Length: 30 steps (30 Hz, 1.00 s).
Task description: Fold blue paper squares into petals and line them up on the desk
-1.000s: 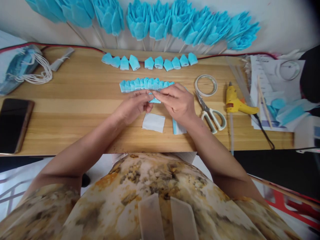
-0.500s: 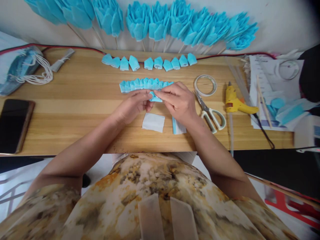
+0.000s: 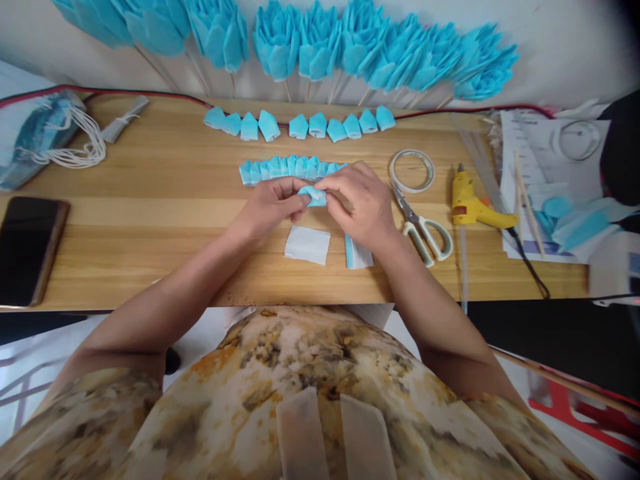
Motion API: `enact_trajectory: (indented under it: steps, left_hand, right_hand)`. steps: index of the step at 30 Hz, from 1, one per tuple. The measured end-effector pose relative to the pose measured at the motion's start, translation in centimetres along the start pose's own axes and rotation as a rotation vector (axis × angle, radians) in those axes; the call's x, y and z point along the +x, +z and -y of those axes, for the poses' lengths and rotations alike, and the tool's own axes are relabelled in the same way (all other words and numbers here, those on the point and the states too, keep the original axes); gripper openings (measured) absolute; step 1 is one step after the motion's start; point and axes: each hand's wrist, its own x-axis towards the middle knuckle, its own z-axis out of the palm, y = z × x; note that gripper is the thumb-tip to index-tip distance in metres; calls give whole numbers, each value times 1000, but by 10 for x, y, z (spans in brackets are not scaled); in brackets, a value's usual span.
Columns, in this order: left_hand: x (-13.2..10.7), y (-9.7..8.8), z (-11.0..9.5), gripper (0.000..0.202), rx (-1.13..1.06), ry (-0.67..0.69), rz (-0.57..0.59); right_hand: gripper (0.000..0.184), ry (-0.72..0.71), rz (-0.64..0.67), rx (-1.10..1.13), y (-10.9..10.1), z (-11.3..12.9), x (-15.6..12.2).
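Between my two hands is a small blue piece of folded fabric (image 3: 315, 196), with a pale patch on its upper face. My left hand (image 3: 275, 202) pinches its left end between thumb and fingers. On its right end the fingers of my right hand (image 3: 357, 200) are closed. Just behind my hands runs a row of folded blue petals (image 3: 280, 167), its right part covered by my right hand. A white fabric rectangle (image 3: 307, 245) lies flat in front of my hands. Partly under my right wrist is a white and blue strip of fabric (image 3: 358, 253).
Scissors (image 3: 417, 223), a tape roll (image 3: 413, 171) and a yellow glue gun (image 3: 467, 200) lie to the right. A phone (image 3: 31, 252) is at the left. Loose blue petals (image 3: 317, 125) line the back, below blue fabric flowers (image 3: 320, 43) on sticks against the wall.
The blue piece has turned between my fingers, and a paler patch of it now shows. My left fingers have shifted slightly around its end. Everything on the table stays in place.
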Motion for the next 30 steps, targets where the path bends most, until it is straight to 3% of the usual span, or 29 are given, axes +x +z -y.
enact_trajectory:
  steps: [5, 13, 22, 25, 30]
  left_hand:
    - [2, 0, -1, 9, -36, -7, -34]
    - [1, 1, -1, 10, -83, -6, -26]
    - [2, 2, 1, 17, -198, -31, 61]
    - [3, 2, 0, 27, -257, -50, 15]
    - [0, 0, -1, 33, -79, 5, -28]
  right_hand:
    - [29, 171, -23, 256, -5, 3, 0]
    - [38, 386, 88, 608, 1, -6, 0]
    - [38, 389, 73, 618, 2, -5, 1]
    - [38, 364, 66, 584, 2, -6, 1]
    - [37, 337, 90, 514, 2, -2, 0]
